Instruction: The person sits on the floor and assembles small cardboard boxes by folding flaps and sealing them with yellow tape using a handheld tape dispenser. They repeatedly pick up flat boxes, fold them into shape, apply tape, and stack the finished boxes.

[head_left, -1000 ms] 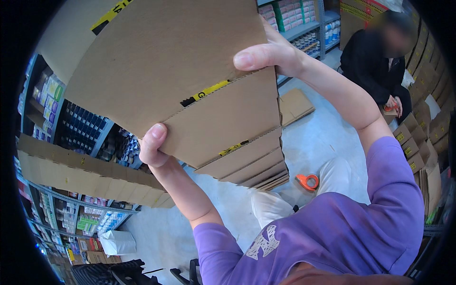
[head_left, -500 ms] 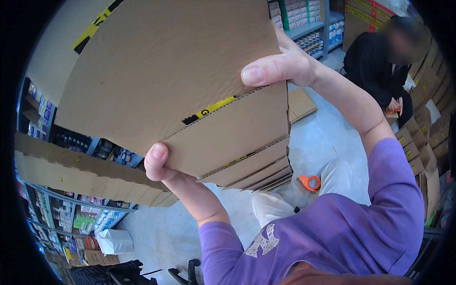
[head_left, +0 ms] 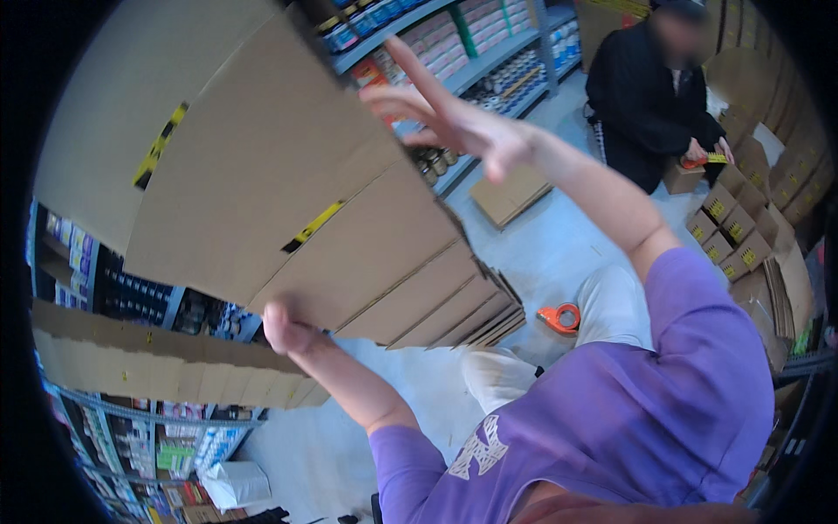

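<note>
A tall stack of brown cardboard boxes rises in front of me. The upper cardboard box (head_left: 271, 131) has a strip of yellow-and-black tape (head_left: 314, 227) along its edge. My left hand (head_left: 290, 332) grips its near lower edge, thumb on the cardboard, other fingers hidden behind. My right hand (head_left: 471, 131) is in the air beyond the right side of the box, apart from it, fingers spread and slightly blurred, holding nothing. Between my legs, on the floor, lies an orange tape dispenser (head_left: 551, 320).
A person (head_left: 642, 96) in black sits at the far right, taping a small box (head_left: 683, 178). Flat cardboard (head_left: 511, 194) lies on the floor. Stocked shelves (head_left: 532, 44) stand behind; a row of cardboard boxes (head_left: 175, 371) stands at left. Taped boxes (head_left: 724, 223) are piled at right.
My right hand has let go of the box and lifted away with fingers spread. The view has shifted, and the other person's hands now hold tape over a small box.
</note>
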The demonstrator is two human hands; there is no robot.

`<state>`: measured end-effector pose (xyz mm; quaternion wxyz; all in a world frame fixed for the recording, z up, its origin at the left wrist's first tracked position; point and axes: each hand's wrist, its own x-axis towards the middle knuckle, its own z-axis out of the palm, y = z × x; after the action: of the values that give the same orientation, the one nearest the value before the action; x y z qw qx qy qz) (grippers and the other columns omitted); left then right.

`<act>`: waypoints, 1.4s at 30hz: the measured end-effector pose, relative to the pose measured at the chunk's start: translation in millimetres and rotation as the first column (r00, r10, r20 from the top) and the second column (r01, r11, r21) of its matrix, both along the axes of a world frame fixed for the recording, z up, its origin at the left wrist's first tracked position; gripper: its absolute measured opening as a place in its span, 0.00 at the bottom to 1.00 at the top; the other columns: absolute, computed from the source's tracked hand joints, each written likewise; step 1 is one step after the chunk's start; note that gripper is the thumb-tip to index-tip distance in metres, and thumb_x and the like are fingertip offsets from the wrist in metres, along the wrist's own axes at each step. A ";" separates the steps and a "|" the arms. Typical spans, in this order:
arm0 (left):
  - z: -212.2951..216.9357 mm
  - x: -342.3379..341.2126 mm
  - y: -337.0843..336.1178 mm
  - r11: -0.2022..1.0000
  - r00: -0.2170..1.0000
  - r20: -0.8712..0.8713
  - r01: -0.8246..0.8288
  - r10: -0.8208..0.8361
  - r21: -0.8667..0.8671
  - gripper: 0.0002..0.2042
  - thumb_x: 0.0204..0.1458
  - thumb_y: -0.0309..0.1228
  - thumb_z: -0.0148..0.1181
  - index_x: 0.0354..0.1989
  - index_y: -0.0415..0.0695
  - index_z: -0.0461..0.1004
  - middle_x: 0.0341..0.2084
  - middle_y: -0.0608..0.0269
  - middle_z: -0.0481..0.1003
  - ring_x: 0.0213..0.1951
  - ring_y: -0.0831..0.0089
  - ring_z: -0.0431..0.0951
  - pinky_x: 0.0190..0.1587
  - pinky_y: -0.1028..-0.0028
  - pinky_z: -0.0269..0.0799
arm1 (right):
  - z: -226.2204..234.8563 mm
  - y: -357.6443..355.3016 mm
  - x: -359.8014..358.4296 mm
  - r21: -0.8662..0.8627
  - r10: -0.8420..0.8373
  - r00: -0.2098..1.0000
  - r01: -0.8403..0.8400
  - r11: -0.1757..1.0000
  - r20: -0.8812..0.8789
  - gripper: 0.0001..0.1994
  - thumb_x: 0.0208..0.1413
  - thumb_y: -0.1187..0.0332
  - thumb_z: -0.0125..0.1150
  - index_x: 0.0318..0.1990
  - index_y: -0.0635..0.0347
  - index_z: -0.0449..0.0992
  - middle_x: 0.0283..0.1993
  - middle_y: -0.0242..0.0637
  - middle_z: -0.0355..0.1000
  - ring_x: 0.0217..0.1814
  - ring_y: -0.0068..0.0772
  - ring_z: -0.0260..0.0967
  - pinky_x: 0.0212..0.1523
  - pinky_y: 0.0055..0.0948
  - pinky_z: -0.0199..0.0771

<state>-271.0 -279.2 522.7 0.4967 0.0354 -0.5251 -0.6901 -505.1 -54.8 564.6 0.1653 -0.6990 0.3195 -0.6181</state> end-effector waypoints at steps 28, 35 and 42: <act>-227.1 -259.6 -60.9 0.941 0.919 0.389 0.073 0.065 -0.331 0.53 0.40 0.31 0.75 0.70 0.41 0.41 0.64 0.51 0.56 0.63 0.62 0.60 0.64 0.66 0.60 | -217.3 -126.7 -176.9 0.196 -0.505 0.838 0.471 0.860 0.205 0.63 0.30 0.65 0.83 0.73 0.54 0.41 0.73 0.38 0.48 0.74 0.34 0.45 0.71 0.36 0.47; -259.9 -313.1 -115.2 0.945 0.916 0.390 0.043 0.093 -0.326 0.59 0.40 0.36 0.74 0.72 0.43 0.30 0.68 0.48 0.45 0.69 0.57 0.49 0.68 0.63 0.49 | -238.9 -183.2 -239.2 0.333 -0.554 0.828 0.499 0.800 0.088 0.62 0.28 0.62 0.83 0.72 0.59 0.45 0.72 0.42 0.51 0.74 0.35 0.47 0.71 0.35 0.49; -299.0 -315.0 -162.4 0.944 0.907 0.406 0.028 0.114 -0.329 0.60 0.39 0.37 0.74 0.71 0.40 0.30 0.70 0.48 0.40 0.70 0.57 0.45 0.70 0.64 0.46 | -248.0 -216.1 -238.2 0.313 -0.454 0.882 0.400 0.861 0.123 0.63 0.28 0.65 0.83 0.73 0.55 0.42 0.73 0.42 0.50 0.75 0.35 0.45 0.71 0.35 0.47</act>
<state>-586.0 -441.6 223.7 0.3866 0.1116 -0.7256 -0.5582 -743.2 -270.8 316.6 0.1504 -0.5169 0.5334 -0.6525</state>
